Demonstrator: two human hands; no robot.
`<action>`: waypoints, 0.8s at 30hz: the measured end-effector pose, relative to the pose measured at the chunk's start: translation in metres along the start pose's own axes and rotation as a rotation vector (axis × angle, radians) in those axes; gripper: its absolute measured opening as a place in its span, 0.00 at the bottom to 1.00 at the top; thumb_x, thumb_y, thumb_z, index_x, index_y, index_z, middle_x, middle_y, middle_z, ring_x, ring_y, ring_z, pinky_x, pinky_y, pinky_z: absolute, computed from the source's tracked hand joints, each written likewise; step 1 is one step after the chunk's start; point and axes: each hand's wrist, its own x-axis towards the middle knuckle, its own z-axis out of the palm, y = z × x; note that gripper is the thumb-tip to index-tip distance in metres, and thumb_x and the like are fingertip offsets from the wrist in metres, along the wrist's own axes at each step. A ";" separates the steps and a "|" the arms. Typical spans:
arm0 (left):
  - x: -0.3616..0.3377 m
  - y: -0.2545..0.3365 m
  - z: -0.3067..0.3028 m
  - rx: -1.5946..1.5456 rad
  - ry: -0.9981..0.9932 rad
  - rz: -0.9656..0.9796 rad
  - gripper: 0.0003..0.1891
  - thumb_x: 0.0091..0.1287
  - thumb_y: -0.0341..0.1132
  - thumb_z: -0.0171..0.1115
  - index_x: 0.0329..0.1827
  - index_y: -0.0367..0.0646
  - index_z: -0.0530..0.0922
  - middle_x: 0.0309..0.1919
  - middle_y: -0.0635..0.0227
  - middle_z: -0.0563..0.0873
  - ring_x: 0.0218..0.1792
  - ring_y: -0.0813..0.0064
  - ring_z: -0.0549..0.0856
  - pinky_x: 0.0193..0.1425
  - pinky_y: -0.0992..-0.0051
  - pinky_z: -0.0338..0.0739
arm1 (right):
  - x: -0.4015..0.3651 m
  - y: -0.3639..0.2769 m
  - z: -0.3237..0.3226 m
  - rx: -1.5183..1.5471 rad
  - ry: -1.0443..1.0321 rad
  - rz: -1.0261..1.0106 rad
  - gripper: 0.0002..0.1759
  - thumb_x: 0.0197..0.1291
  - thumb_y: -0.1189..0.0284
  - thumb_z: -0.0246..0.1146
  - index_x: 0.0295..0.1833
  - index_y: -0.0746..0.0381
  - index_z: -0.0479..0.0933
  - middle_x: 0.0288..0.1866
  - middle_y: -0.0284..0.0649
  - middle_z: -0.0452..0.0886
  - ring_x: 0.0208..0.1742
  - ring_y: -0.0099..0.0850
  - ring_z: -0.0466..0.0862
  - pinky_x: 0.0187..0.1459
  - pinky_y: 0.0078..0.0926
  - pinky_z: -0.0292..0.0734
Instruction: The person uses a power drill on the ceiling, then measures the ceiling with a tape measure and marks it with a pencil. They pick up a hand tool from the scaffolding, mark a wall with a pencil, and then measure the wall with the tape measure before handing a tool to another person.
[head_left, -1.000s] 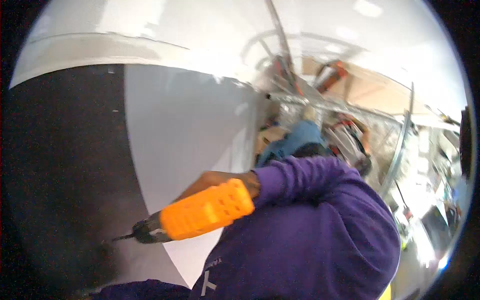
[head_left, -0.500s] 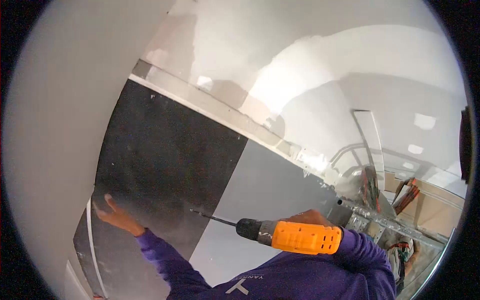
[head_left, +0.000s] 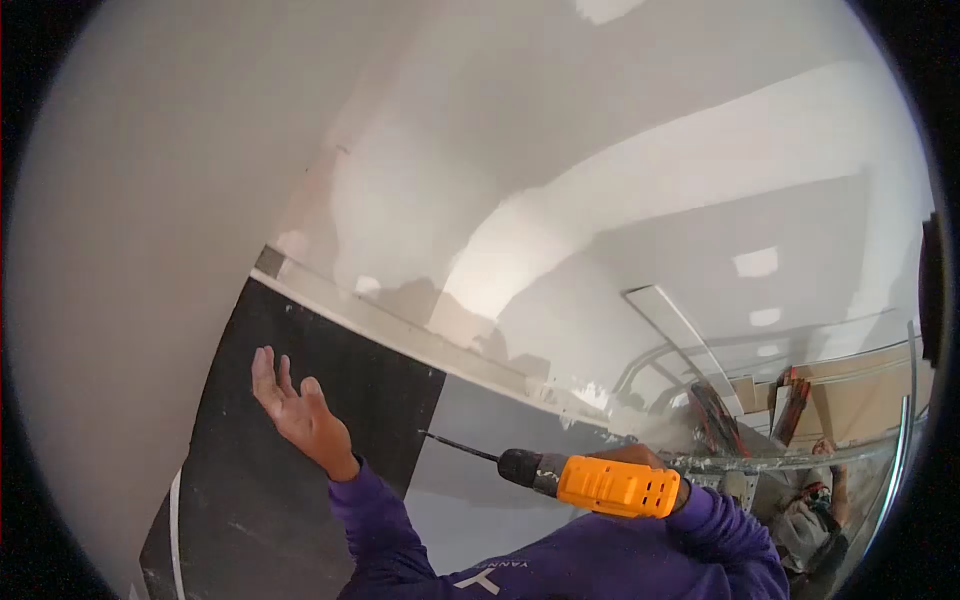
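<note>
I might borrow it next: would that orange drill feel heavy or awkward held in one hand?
Probably manageable: the right hand alone holds the drill roughly level. Its chunky body suggests some weight, perhaps front-heavy. The thin bit looks stiff but might snap if pushed sideways.

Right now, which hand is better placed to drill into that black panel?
Probably the right. The right hand grips the orange drill, with the bit pointing toward the black panel. The left hand is open and empty, raised in front of the panel.
</note>
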 end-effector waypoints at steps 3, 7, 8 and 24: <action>0.019 0.004 0.008 -0.066 0.095 0.108 0.29 0.76 0.42 0.54 0.73 0.34 0.61 0.72 0.49 0.65 0.74 0.53 0.66 0.76 0.52 0.65 | 0.007 -0.007 0.003 -0.131 0.047 -0.018 0.35 0.58 0.66 0.72 0.69 0.70 0.71 0.58 0.47 0.84 0.55 0.30 0.84 0.57 0.29 0.79; 0.035 0.005 -0.009 -0.031 0.346 0.376 0.33 0.74 0.41 0.58 0.76 0.33 0.57 0.76 0.47 0.59 0.76 0.50 0.62 0.76 0.49 0.62 | 0.000 -0.004 0.002 -0.197 0.135 0.000 0.38 0.55 0.65 0.74 0.68 0.70 0.71 0.57 0.47 0.84 0.54 0.31 0.85 0.58 0.30 0.79; 0.038 0.002 -0.020 0.021 0.436 0.409 0.34 0.73 0.41 0.59 0.76 0.34 0.56 0.76 0.47 0.59 0.76 0.50 0.61 0.76 0.49 0.61 | 0.001 -0.003 0.005 -0.214 0.168 0.000 0.38 0.54 0.64 0.75 0.68 0.70 0.71 0.57 0.47 0.84 0.54 0.31 0.85 0.58 0.30 0.79; 0.100 0.023 -0.051 0.359 0.729 0.493 0.43 0.74 0.41 0.59 0.81 0.39 0.41 0.79 0.44 0.41 0.80 0.49 0.48 0.81 0.49 0.45 | 0.006 -0.028 0.015 -0.292 0.283 -0.032 0.27 0.58 0.66 0.73 0.60 0.69 0.77 0.50 0.46 0.86 0.48 0.34 0.88 0.52 0.30 0.83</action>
